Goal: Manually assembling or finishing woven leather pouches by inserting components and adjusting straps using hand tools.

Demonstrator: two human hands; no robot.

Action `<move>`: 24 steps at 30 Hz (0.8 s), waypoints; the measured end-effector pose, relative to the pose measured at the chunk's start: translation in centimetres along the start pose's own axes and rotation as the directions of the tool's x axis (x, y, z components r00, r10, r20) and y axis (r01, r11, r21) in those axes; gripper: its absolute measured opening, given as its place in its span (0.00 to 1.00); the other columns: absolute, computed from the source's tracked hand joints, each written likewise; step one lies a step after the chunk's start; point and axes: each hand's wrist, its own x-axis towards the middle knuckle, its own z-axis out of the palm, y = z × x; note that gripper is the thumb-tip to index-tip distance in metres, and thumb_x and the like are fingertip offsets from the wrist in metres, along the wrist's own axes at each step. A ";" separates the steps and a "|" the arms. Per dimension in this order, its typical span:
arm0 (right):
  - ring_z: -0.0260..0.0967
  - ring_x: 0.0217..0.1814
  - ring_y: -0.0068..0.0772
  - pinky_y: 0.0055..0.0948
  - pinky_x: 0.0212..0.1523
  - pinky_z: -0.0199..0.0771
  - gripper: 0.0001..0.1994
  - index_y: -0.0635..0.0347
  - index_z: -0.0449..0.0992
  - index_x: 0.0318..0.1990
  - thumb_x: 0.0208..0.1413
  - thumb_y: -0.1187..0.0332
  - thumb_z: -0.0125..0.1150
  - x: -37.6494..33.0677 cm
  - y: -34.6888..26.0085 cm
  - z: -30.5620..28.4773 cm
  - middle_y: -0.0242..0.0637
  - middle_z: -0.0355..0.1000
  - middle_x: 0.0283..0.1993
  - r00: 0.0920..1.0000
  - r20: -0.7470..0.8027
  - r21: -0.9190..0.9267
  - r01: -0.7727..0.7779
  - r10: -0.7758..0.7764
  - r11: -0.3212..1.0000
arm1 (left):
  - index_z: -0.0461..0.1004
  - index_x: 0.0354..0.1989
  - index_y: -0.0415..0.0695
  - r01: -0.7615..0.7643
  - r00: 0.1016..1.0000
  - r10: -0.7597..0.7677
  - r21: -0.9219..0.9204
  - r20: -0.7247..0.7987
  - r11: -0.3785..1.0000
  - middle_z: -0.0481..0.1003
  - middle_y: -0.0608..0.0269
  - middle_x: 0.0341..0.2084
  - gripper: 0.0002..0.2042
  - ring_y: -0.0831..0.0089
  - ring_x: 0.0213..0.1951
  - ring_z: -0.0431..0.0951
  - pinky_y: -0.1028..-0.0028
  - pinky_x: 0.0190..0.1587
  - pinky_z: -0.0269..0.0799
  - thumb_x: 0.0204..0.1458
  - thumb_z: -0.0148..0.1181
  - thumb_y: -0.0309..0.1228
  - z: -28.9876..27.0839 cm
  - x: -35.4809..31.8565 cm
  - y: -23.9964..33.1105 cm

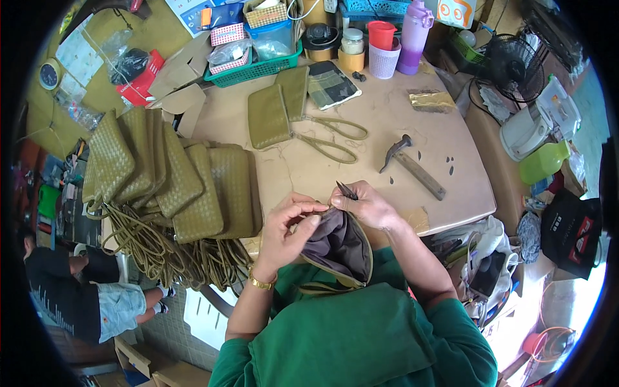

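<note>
Close in front of me, an olive zip pouch gapes open and shows its dark lining. My left hand is closed on the pouch's upper edge, with thumb and fingers pinched there. At the same edge, my right hand is closed round a small dark tool with pointed tips, possibly snips or pliers. The right fingertips meet the pouch's rim close to the left ones; exactly what lies between them is hidden. An olive strap hangs below the pouch by my green clothing.
Stacked olive woven pouches with looped straps fill the table's left side. Two more pouches lie farther back. A hammer rests at right, near small dark bits. Baskets, cups and a purple bottle line the back. Another person is at far left.
</note>
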 end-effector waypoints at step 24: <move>0.59 0.36 0.11 0.17 0.38 0.61 0.06 0.60 0.71 0.40 0.60 0.69 0.59 0.7 1.4 -0.1 0.22 0.66 0.33 0.972 -0.015 0.192 0.234 -0.235 0.953 | 0.69 0.42 0.39 0.075 0.970 -0.133 -0.274 -0.202 0.959 0.74 0.67 0.34 0.09 0.82 0.35 0.72 0.80 0.40 0.68 0.59 0.58 0.30 -1.5 0.3 -2.5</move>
